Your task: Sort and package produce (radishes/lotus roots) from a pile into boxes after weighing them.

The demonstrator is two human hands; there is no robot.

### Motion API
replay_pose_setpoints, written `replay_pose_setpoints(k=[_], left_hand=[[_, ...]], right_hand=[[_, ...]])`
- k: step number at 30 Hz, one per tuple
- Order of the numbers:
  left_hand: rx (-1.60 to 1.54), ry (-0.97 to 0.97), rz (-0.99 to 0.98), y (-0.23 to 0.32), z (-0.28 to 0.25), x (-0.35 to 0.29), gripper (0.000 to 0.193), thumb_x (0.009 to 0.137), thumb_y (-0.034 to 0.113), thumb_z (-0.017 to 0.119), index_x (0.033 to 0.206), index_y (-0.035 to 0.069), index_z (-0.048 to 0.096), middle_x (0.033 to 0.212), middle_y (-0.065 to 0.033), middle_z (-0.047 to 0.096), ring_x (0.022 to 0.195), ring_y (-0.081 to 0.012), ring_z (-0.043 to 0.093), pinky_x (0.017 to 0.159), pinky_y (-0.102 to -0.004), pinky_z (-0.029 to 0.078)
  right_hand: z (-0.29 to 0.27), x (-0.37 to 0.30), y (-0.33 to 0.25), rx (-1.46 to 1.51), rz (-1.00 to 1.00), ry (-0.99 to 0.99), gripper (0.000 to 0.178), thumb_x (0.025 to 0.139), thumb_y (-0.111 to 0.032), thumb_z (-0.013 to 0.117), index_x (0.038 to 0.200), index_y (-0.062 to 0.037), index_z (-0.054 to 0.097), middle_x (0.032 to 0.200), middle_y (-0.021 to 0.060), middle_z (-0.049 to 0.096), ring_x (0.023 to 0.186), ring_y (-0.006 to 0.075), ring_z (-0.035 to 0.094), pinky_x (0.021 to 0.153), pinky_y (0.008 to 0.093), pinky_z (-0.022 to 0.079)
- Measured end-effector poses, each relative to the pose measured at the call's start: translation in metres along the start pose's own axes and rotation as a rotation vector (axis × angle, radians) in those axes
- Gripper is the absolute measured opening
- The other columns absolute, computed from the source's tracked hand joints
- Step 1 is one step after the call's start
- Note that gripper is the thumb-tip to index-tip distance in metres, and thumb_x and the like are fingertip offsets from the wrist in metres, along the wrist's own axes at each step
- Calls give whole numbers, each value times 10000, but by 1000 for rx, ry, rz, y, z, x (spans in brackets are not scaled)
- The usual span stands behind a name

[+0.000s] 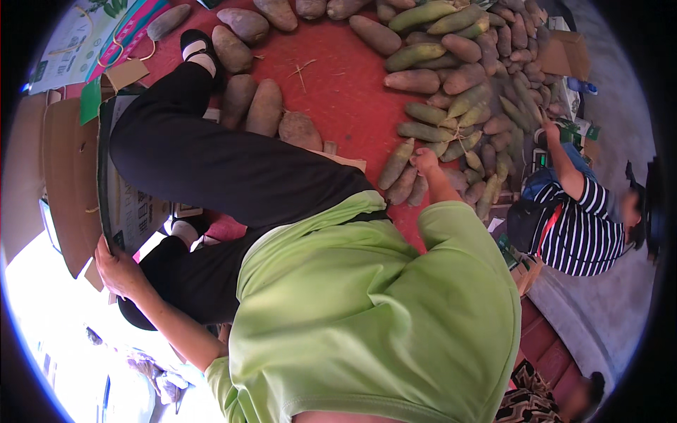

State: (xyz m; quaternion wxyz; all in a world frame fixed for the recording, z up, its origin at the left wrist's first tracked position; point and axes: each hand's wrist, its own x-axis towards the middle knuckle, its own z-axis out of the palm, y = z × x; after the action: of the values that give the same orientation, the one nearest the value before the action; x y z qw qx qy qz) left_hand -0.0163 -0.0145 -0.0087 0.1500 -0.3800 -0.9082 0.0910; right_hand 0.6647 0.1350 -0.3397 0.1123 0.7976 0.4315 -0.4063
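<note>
At the left, my left hand (118, 272) grips the lower edge of an open cardboard box (77, 183), its thumb up along the rim. The box stands beside my black-trousered leg, its brown flap folded outward. My right hand (425, 161) is on the other side, over the edge of a heap of thick, long vegetables. Its fingers are curled, and what they hold, if anything, is too small to make out. Closest to it lie a green long vegetable (396, 163) and a brownish one (403, 185). Dry stalks (460, 134) lie on the heap just beyond.
Brown, rounded tubers (264, 107) line the red floor covering (321, 77) around my foot. Printed cartons (84, 42) stand at the upper left. To the right, a person in a striped shirt (589, 218) reaches toward the heap; another person (536, 395) is at the lower right.
</note>
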Motion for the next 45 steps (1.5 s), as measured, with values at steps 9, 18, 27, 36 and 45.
replay_pose_setpoints(k=[9, 18, 27, 36, 45], left_hand=[[8, 24, 23, -7, -4, 0, 222, 888, 153, 526, 1089, 146, 622, 1002, -69, 655, 895, -277, 639, 743, -416, 506], [-43, 4, -10, 2, -9, 1, 234, 869, 122, 540, 1083, 140, 633, 994, -84, 651, 906, -294, 632, 761, -413, 499], [-122, -20, -7, 10, -7, 2, 315, 788, 43, 541, 1068, 145, 641, 1006, -79, 653, 959, -289, 615, 822, -407, 485], [-79, 7, 25, 17, -17, 0, 381, 705, -49, 567, 1041, 121, 632, 974, -66, 636, 947, -273, 603, 825, -390, 484], [-103, 44, 67, 13, -17, -8, 271, 734, 55, 557, 998, 91, 606, 920, -48, 621, 874, -236, 609, 741, -362, 483]], right_hand=[[30, -10, -67, 346, 179, 140, 474, 762, -64, 689, 1199, -66, 506, 808, 75, 617, 613, 177, 578, 497, 356, 475], [54, 4, -85, 254, -36, 128, 436, 697, -123, 778, 1067, 4, 587, 960, 91, 647, 801, 211, 629, 739, 328, 503], [84, -19, -125, 110, -94, -118, 704, 616, -253, 819, 1201, -2, 520, 1100, 189, 620, 1013, 304, 608, 864, 382, 475], [75, -23, -150, -193, -361, -12, 534, 640, -117, 802, 1092, -29, 533, 1001, 119, 636, 938, 232, 611, 819, 355, 476], [-20, -92, -361, 354, -1125, -22, 515, 736, 14, 705, 1186, -15, 457, 1108, 73, 549, 1030, 176, 527, 914, 305, 418]])
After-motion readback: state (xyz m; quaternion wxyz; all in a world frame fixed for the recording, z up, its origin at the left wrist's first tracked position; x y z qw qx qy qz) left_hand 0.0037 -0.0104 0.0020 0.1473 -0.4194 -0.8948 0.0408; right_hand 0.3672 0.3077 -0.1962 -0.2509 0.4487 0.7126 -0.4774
